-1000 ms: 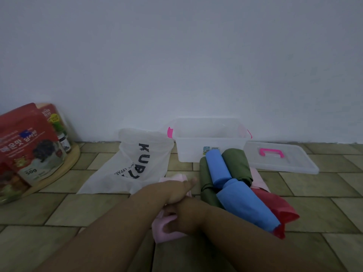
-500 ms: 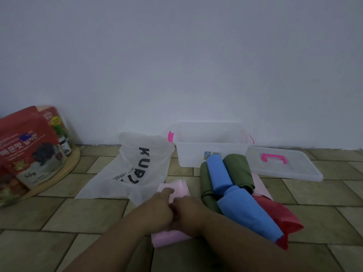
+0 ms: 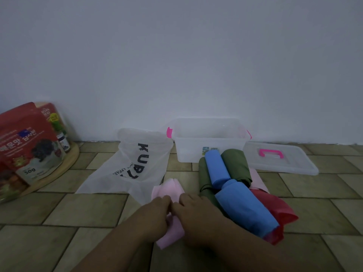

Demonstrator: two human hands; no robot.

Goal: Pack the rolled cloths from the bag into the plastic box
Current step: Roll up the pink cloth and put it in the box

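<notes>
Clear glossy plastic box [image 3: 209,148]; matt pink cloth [image 3: 170,190]; wooden tray [image 3: 59,170].

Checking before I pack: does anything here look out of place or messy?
Nothing spilled or damaged. The red cloth beneath the blue roll lies loose and flared, not rolled. The pink cloth gripped by the left hand and right hand looks flat too.

The bag [image 3: 137,165] lies left of the box [image 3: 210,148]; lid [image 3: 284,165] right; rolled cloths [image 3: 235,195] before it.
</notes>
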